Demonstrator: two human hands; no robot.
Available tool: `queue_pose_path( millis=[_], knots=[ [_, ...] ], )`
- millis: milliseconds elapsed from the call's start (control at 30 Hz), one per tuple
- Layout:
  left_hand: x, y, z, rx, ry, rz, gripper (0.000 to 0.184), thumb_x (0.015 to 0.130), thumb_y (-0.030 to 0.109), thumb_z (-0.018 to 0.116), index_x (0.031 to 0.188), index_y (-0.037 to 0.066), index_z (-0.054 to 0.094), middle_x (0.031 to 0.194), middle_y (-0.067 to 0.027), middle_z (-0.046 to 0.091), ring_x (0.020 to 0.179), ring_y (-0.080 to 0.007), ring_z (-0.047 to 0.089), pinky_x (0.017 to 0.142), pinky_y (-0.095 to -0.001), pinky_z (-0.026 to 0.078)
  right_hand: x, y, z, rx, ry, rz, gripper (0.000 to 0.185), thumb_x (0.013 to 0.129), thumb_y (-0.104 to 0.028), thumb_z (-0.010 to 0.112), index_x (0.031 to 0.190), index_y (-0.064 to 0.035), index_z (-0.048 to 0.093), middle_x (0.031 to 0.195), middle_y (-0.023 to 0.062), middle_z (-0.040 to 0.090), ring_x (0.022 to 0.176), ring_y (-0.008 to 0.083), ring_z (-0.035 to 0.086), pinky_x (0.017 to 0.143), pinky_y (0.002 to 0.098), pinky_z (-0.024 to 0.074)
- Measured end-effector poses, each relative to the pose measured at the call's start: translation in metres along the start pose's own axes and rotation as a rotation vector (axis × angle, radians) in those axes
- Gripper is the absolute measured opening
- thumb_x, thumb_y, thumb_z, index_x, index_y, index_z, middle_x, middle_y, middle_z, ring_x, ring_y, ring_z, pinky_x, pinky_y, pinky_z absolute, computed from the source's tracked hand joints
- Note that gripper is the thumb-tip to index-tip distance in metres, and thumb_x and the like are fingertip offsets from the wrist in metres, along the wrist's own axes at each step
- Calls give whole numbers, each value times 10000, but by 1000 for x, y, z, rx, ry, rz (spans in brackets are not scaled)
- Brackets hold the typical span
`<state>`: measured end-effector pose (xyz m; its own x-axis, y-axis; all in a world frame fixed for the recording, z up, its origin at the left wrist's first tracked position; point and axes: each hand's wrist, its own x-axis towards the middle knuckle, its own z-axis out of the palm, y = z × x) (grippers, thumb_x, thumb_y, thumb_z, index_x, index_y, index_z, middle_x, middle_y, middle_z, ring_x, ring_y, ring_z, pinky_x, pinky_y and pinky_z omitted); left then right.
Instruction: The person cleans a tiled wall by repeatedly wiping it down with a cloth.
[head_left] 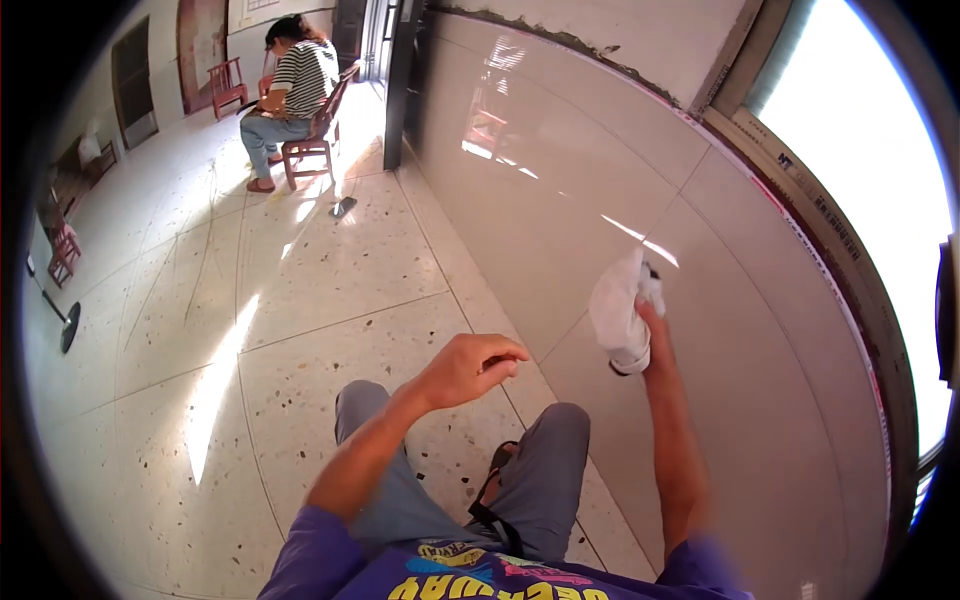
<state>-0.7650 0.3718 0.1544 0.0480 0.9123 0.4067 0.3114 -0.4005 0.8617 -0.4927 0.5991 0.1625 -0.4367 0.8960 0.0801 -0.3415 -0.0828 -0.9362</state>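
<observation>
My right hand (655, 335) grips a white cloth (615, 310) and holds it against the glossy tiled wall (560, 220). Bunched folds cover most of those fingers, and a small dark patch shows at the cloth's upper right. Over my knees, my left hand (465, 370) is loosely curled, thumb close to the fingers, with nothing visible in it. It hangs apart from the wall, above the speckled floor (330, 300).
A bright window (860, 130) with a metal frame lies to the right. Farther off, a person in a striped top (305, 75) sits on a wooden chair (325, 130). A phone-like dark object (343, 208) lies on the floor. Another wooden chair (227, 88) stands behind.
</observation>
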Motion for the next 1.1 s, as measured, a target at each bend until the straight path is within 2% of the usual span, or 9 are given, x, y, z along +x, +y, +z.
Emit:
queue_pose_path(
  millis=[133,200,233,333,433,633,867,967,1100],
  knots=[
    [10,-102,0,177,-187,-247,267,906,177,654,1129,35,692,920,-128,717,861,-229,704,766,-352,553,24,-131,51,-798,137,-552,507,818,-207,766,1239,-1,570,1098,96,657,937,181,639,826,327,522],
    [6,-157,7,552,-278,-270,289,894,205,648,1134,48,684,984,-150,715,936,-289,688,807,-402,546,53,-171,58,-1294,369,-834,551,798,-223,797,1242,6,564,1231,164,602,1092,290,619,921,374,491],
    [5,-173,13,736,-325,-284,300,888,219,645,1136,54,680,1015,-161,713,973,-319,680,827,-427,543,67,-187,66,-1502,407,-1185,595,783,-226,806,1272,-8,548,1321,178,535,1190,357,558,973,403,470],
    [11,-165,11,759,-487,-343,293,873,201,640,1131,66,669,1075,-178,697,1037,-367,645,856,-475,525,96,-211,87,-1841,454,-1389,533,775,-118,758,1271,-78,566,1358,128,511,1189,382,538,953,455,485],
    [16,-169,8,573,-382,-266,252,881,213,644,1080,61,666,1042,-168,695,1013,-360,655,832,-472,529,143,-190,62,-2168,432,-1382,523,744,-42,708,1247,-116,582,1357,116,512,1146,367,556,915,452,500],
    [18,-187,-6,700,-384,-378,239,886,244,655,1020,47,643,979,-164,685,978,-362,655,815,-475,529,183,-108,43,-2335,-117,-1341,388,767,-65,681,1145,-133,623,1333,47,526,1053,314,589,817,411,533],
    [25,-203,-15,672,-368,-376,249,872,238,652,1011,33,640,979,-191,687,962,-375,667,808,-473,544,254,-162,96,-2246,138,-1635,317,818,-83,657,1131,-126,632,1325,53,528,1016,306,590,785,411,514],
    [31,-208,-13,657,-342,-373,253,874,246,655,1014,35,641,983,-186,686,969,-370,662,813,-471,540,269,-141,107,-2278,239,-1524,301,820,-86,651,1118,-125,638,1326,58,527,985,299,591,775,402,516],
    [34,-211,-11,636,-349,-400,253,876,247,661,1011,34,642,981,-183,682,971,-367,656,810,-472,534,279,-57,69,-2339,-277,-1368,329,806,-91,666,1131,-129,629,1327,67,527,974,293,591,769,388,524]
  ],
)
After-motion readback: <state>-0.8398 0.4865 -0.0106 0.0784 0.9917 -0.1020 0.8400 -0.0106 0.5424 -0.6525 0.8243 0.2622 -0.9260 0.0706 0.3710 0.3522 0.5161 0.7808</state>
